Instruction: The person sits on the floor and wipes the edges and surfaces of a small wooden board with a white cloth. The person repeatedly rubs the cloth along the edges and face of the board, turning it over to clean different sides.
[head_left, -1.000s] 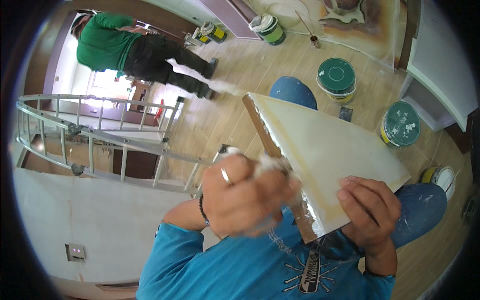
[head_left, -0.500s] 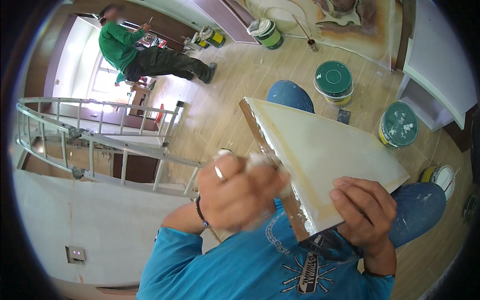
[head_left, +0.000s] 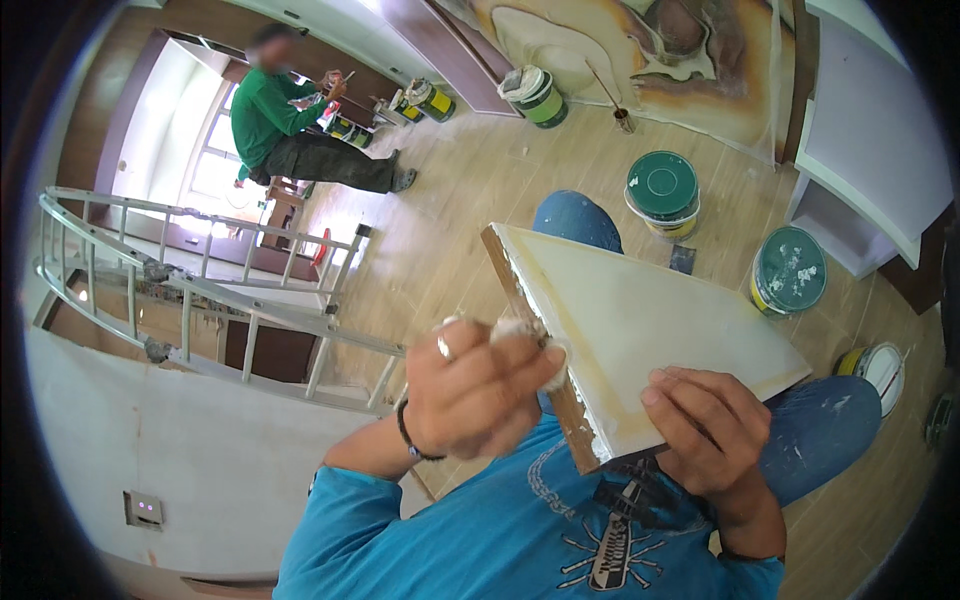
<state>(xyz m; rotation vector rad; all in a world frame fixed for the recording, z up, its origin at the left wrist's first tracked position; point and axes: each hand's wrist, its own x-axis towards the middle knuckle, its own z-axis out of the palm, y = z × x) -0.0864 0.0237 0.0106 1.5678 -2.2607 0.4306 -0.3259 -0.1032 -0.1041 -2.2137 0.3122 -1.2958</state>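
A pale triangular board (head_left: 650,320) with a yellowish border rests tilted over my lap. Along its left side runs a brown wooden edge (head_left: 580,430) smeared with white paste. My left hand (head_left: 475,390), ring on one finger, is closed on a whitish wad of cloth (head_left: 518,332) against that edge; the fingers partly hide the wad. With fingers over the top face, my right hand (head_left: 710,425) grips the board near its lower right side. Both knees in jeans, such as the right knee (head_left: 825,430), show behind it.
An aluminium ladder (head_left: 190,300) lies on the left. A person in green (head_left: 275,120) stands at the back. Lidded buckets (head_left: 662,182) (head_left: 788,265), more paint pails (head_left: 535,100), a tin with a stick (head_left: 623,120), a marbled panel (head_left: 640,50) and a white shelf unit (head_left: 850,180) are around.
The person in green has turned sideways and moved rightward, arms raised. My hands and the board sit slightly further left in view; my left hand stays at the edge with the wad.
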